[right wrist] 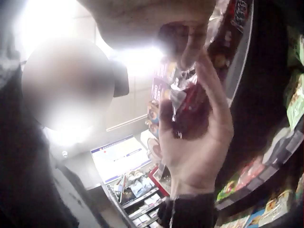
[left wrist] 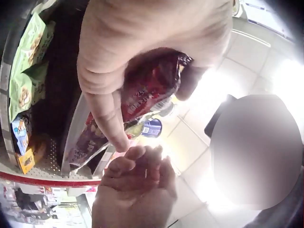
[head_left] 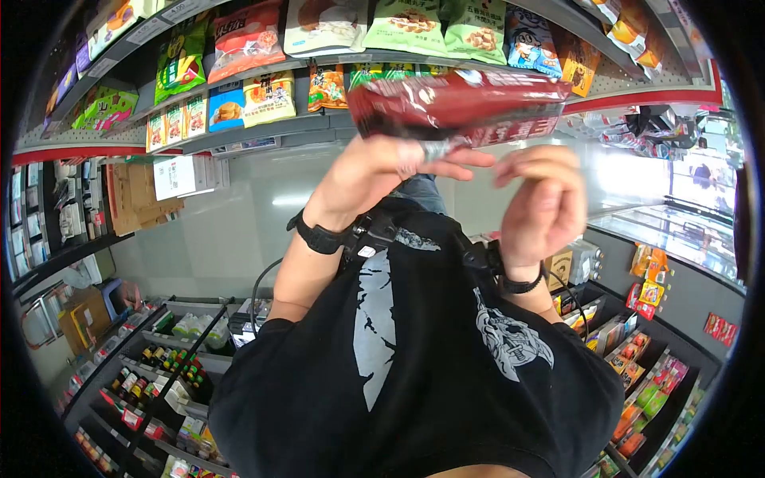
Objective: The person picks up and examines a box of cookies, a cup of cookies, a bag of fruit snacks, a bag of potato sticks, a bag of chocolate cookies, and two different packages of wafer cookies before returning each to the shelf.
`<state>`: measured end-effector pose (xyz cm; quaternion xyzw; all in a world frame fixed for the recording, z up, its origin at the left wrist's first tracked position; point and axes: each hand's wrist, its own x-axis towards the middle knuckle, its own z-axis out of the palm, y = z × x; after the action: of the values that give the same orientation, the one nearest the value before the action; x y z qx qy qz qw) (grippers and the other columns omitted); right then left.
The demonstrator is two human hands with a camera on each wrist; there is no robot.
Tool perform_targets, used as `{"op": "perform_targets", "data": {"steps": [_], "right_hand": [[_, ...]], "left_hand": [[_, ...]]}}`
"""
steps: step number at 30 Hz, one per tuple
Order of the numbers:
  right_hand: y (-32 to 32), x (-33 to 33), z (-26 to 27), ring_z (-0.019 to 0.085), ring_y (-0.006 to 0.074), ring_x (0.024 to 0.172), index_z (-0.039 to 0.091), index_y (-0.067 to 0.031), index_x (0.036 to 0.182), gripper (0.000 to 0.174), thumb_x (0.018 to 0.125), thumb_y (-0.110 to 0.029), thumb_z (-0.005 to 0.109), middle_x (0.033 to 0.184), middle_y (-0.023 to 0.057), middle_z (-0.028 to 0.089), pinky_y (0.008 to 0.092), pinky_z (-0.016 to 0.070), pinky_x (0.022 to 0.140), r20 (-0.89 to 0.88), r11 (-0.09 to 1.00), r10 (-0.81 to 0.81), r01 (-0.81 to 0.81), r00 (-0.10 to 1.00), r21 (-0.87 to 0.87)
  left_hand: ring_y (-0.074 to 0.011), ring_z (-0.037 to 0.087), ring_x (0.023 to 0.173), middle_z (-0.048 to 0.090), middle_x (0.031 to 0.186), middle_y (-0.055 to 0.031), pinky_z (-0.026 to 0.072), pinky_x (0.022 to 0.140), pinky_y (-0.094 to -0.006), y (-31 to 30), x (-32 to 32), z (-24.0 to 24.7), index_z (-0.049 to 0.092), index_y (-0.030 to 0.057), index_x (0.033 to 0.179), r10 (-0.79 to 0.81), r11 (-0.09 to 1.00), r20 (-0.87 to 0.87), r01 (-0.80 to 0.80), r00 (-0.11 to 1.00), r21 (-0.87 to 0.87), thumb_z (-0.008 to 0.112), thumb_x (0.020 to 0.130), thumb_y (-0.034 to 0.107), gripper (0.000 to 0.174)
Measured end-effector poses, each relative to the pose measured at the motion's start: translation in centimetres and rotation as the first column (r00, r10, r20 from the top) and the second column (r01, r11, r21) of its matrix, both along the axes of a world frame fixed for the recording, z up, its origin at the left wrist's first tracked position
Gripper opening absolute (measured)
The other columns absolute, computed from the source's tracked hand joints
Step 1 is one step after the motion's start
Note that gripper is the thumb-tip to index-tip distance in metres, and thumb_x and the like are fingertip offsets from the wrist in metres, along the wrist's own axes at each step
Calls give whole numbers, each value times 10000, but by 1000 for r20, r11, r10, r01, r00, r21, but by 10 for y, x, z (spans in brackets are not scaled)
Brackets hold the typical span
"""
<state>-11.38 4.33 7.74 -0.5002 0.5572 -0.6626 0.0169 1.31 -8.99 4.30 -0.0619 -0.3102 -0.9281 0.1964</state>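
In the head view, a dark red, glossy snack bag [head_left: 470, 103] with pale lettering lies roughly level in front of the lower shelf. My left hand [head_left: 362, 171] grips it near its left end from below, and in the left wrist view my left hand [left wrist: 142, 52] curls over the bag [left wrist: 152, 90]. Thumb and fingers of that hand [right wrist: 199, 152] also show around the bag [right wrist: 194, 104] in the right wrist view. My right hand [head_left: 546, 203] hovers beneath the bag's right part, its loosely bent fingers close to the left fingertips and holding nothing.
Packed snack bags [head_left: 406, 28] line the upper shelf ahead, with smaller packets [head_left: 271, 97] below. Cardboard boxes [head_left: 143, 191] stand at the left. Racks of bottles [head_left: 151, 370] and packets [head_left: 661, 390] are at both sides behind me. A glass counter [head_left: 661, 239] stands at the right.
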Motion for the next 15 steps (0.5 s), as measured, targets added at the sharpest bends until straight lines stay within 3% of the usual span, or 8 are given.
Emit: {"op": "perform_targets", "data": {"steps": [2,3,5,6,8,14,15], "right_hand": [[5,-23,7,570,237,917,535,41,1030,220,954,-155,474,943,151,556,313,473,814,-119,988,-156,154,980,-24],[0,-30,8,570,237,917,535,41,1030,220,954,-155,474,943,151,556,313,473,814,-122,987,-161,159,979,-28],[-6,-43,9,559,195,972,507,5,1190,327,893,-106,590,1115,118,560,285,445,846,-189,918,-381,394,905,36],[-3,-46,11,535,188,1068,493,4,1222,383,873,-85,623,1193,112,534,307,424,927,-63,927,-338,343,939,150],[-1,-53,12,537,172,1082,489,11,1231,381,886,-89,615,1209,119,538,311,421,946,-34,920,-292,290,956,263],[3,-65,22,557,143,1042,490,5,1236,349,914,-95,582,1155,97,584,283,422,933,82,922,-297,263,951,285],[3,-66,25,555,118,993,539,7,1175,294,905,-95,596,1085,75,606,258,420,904,122,927,-269,223,955,302]], "left_hand": [[-490,537,1107,557,1217,-268,470,932,-485,-7,1,-1,465,-109,1255,-84,970,46,71,995,232,438,896,276,527],[-516,543,1076,566,1197,-280,476,912,-511,-8,1,-2,485,-125,1225,-108,950,21,97,994,298,386,916,312,544],[-526,540,1071,572,1186,-282,478,907,-511,-11,1,-6,485,-129,1223,-154,927,-23,152,988,344,378,918,321,554],[-536,537,1066,578,1174,-284,480,903,-511,-12,1,-8,485,-133,1220,-191,899,-62,200,980,390,369,920,331,565],[-550,534,1056,580,1165,-289,485,895,-511,-13,0,-10,485,-134,1221,-192,910,-66,203,979,361,362,920,350,583],[-550,547,1034,583,1144,-305,501,868,-507,-12,4,-12,489,-140,1215,-162,940,-67,175,985,294,371,901,346,590],[-551,558,1011,580,1138,-317,513,843,-504,-14,4,-14,476,-138,1229,-151,966,-92,167,984,199,377,891,351,602]]}}
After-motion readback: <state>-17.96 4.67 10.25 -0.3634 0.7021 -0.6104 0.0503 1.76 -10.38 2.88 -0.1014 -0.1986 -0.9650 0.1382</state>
